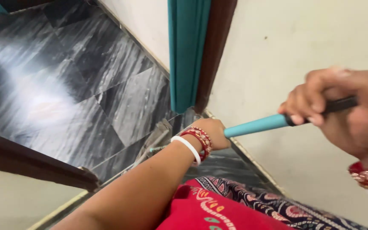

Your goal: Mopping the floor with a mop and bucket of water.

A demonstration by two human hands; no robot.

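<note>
Both of my hands grip one long stick, teal along its lower length and black at the upper end. My left hand is closed round the lower teal part, with red and white bangles on its wrist. My right hand is closed round the black grip, higher and nearer the camera, slightly blurred. The stick slants down toward the floor by the wall. My left hand and arm hide its lower end.
A teal door edge and brown door frame stand just beyond my left hand. A cream wall runs along the right. Dark grey marble floor spreads left. A dark wooden edge crosses lower left. Red patterned clothing lies below.
</note>
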